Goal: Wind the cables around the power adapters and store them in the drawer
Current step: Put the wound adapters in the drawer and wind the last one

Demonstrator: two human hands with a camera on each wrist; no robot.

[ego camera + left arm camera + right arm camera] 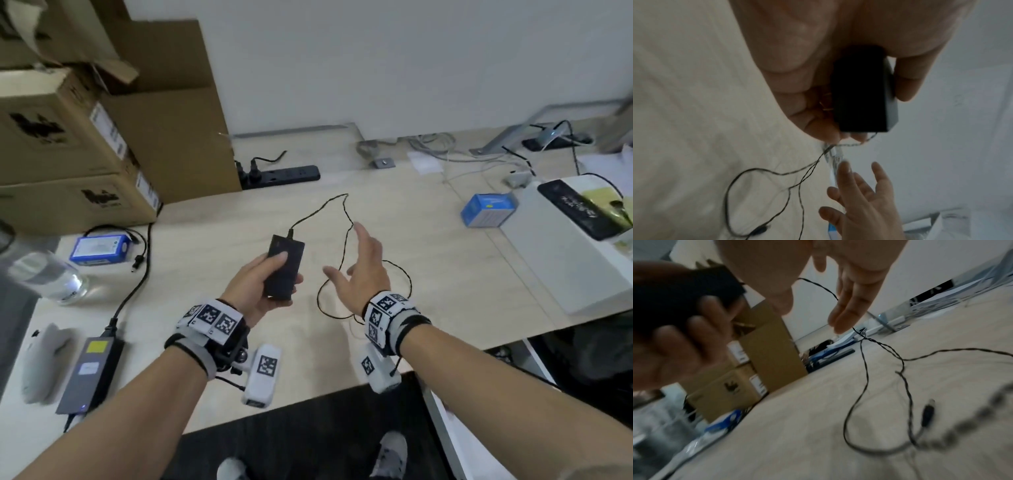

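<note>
A small black power adapter (283, 265) (861, 91) (680, 296) is lifted above the desk, my left hand (260, 287) gripping it with the thumb on top and fingers underneath. Its thin black cable (342, 219) (797, 172) (865, 369) runs from the adapter's far end and lies in loose loops on the desk, with its plug (928, 412) at the near right. My right hand (363, 274) (859, 203) (849, 293) hovers just right of the adapter with fingers spread and straight, over the cable, holding nothing.
A larger grey power adapter (90, 370) with a thick cable lies at the desk's near left. Cardboard boxes (102, 137) stack at the back left, beside a black power strip (281, 175). A blue battery pack (101, 249), a water bottle (48, 277), a blue box (488, 209) and a white case (561, 253) stand around.
</note>
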